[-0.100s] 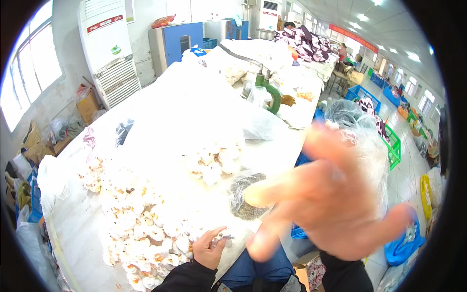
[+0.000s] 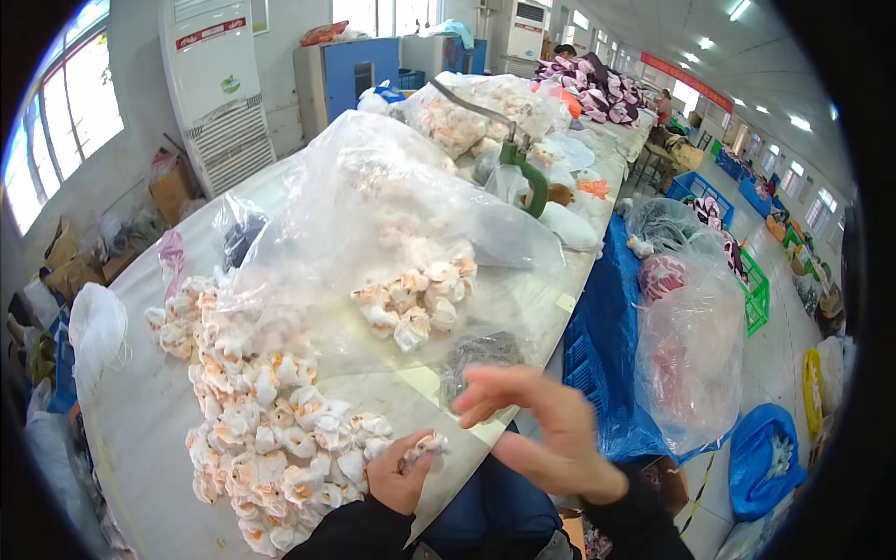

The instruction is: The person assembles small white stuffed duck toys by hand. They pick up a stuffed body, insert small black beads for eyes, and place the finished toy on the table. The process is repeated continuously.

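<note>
1. The left hand (image 2: 399,478) is pinched shut on a small plush piece (image 2: 425,446), white and fluffy with a peach-orange bit, at about 6 o'clock by the near edge of the table (image 2: 140,411).
2. The right hand (image 2: 541,431) is up in the air at roughly 5 o'clock, fingers spread apart, holding nothing.
3. A loose heap of plush pieces (image 2: 261,420) just like it sits at 7 o'clock, touching the left hand.
4. The big clear plastic bag (image 2: 373,215) lies near the center, with a cluster of the same pieces at its mouth.
5. A second clear bag (image 2: 691,345) at 3 o'clock, off the table, holds pinkish stuff that's too blurry to tell.
6. The held piece is a rounded clump; its long axis seems to run toward 2 o'clock, but I can't tell for sure.
</note>
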Demonstrator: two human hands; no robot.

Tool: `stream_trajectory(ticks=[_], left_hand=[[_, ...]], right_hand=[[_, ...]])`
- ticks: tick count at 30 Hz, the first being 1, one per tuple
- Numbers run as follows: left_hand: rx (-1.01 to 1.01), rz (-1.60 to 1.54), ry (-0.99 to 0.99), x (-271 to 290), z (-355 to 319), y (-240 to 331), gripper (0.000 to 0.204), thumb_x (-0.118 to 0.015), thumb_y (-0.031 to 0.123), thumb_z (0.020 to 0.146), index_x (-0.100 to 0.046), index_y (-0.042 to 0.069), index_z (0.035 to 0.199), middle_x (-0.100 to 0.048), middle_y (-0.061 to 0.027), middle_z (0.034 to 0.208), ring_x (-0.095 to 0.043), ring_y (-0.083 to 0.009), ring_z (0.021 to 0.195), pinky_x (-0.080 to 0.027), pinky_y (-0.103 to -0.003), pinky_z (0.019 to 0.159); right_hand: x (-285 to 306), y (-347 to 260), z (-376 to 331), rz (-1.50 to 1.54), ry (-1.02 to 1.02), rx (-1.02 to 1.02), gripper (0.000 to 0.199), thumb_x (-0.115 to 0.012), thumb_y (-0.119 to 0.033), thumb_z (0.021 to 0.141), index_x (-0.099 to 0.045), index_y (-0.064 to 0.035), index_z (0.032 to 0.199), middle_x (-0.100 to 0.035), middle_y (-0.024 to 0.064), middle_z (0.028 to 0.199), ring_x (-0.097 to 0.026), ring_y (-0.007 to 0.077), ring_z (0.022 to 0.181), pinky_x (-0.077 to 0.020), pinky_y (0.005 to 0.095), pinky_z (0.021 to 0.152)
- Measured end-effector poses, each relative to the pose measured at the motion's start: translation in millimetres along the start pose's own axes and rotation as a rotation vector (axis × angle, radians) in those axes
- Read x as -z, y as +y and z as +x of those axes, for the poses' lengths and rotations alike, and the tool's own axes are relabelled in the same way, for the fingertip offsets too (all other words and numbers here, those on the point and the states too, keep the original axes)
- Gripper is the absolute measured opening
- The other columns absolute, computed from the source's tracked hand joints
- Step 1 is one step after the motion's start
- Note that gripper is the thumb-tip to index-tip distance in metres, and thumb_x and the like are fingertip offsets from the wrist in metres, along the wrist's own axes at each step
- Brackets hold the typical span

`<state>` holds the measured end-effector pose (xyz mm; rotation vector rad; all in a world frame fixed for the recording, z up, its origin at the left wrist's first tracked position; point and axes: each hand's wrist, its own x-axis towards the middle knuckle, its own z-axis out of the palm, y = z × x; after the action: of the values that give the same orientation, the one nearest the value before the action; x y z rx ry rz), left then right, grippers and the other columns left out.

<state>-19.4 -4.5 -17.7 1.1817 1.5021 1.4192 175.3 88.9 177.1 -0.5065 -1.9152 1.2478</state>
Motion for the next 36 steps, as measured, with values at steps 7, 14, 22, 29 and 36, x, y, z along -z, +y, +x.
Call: stream_trajectory(ticks=[7, 14, 22, 29, 36], left_hand=[[-0.098, 0.062, 0.000, -15.7, 3.1, 19.4, 0.033, -0.073, 0.009, 0.093, -0.075, -0.001, 0.124, -0.069, 0.0023, 0.086, -0.047, -0.0006, 0.063, -0.037, -0.020, 0.055], [-0.050, -0.058, -0.080, -5.1, -1.0, 23.0, 0.037, -0.066, -0.004, 0.093, -0.072, -0.001, 0.129, -0.067, 0.0016, 0.097, -0.051, -0.0011, 0.074, -0.037, -0.019, 0.061], [-0.131, -0.085, -0.182, -8.5, 3.4, 16.9, 0.049, -0.067, -0.006, 0.089, -0.069, 0.003, 0.137, -0.067, -0.0025, 0.106, -0.047, -0.0030, 0.071, -0.033, -0.020, 0.057], [-0.258, -0.104, -0.246, -11.4, 9.8, 17.1, 0.046, -0.072, 0.004, 0.092, -0.067, 0.003, 0.138, -0.067, -0.0049, 0.111, -0.044, -0.0025, 0.064, -0.032, -0.019, 0.054], [0.205, -0.444, -0.285, -13.1, 3.2, 19.2, 0.055, -0.070, 0.002, 0.095, -0.055, 0.005, 0.148, -0.058, -0.0102, 0.124, -0.040, 0.0028, 0.062, -0.036, -0.015, 0.058]], right_hand=[[-69.3, 154.8, -90.4, -0.418, 0.522, -0.085, 0.017, -0.071, -0.015, 0.099, -0.076, -0.0029, 0.088, -0.066, 0.0121, 0.065, -0.065, 0.0209, 0.054, -0.0461, 0.0319, 0.051], [-69.5, 140.1, -76.5, -0.843, 0.248, -0.253, 0.017, -0.069, -0.017, 0.098, -0.077, -0.0054, 0.089, -0.066, 0.0164, 0.069, -0.066, 0.0335, 0.058, -0.0485, 0.0369, 0.053], [-72.5, 127.4, -81.7, 0.106, 0.384, -0.465, 0.026, -0.067, -0.025, 0.106, -0.072, -0.0022, 0.117, -0.068, 0.0007, 0.081, -0.056, 0.0058, 0.065, -0.0421, 0.0245, 0.057], [-71.8, 134.8, -90.0, 0.375, 0.471, -0.434, 0.025, -0.073, -0.007, 0.099, -0.063, -0.0028, 0.122, -0.067, 0.0009, 0.103, -0.059, 0.0033, 0.082, -0.0444, 0.0196, 0.068], [-74.2, 132.1, -89.9, 0.279, 0.455, -0.306, 0.031, -0.071, -0.003, 0.099, -0.059, 0.0007, 0.128, -0.065, 0.0062, 0.118, -0.062, 0.0106, 0.105, -0.0484, 0.0240, 0.090]])
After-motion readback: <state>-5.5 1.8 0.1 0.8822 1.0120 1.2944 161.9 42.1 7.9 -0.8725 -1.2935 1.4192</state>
